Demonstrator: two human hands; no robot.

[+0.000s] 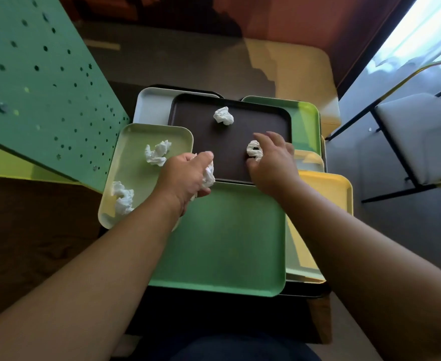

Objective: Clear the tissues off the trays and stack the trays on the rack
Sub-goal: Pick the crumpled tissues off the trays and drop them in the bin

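Note:
Several overlapping trays lie in front of me. On the dark brown tray (229,136) a crumpled tissue (223,115) lies near the far edge. My right hand (271,162) curls its fingers around a second tissue (255,151) on that tray. My left hand (188,175) is closed on a wad of tissue (209,175) over the join between the brown tray and a large green tray (222,243). The pale green tray (136,175) at the left holds two more tissues (157,152) (122,198).
A yellow tray (326,188), a green tray (302,118) and a white tray (149,105) show from under the others. A green perforated panel (37,82) stands at the left. A chair with a grey seat (420,136) is at the right.

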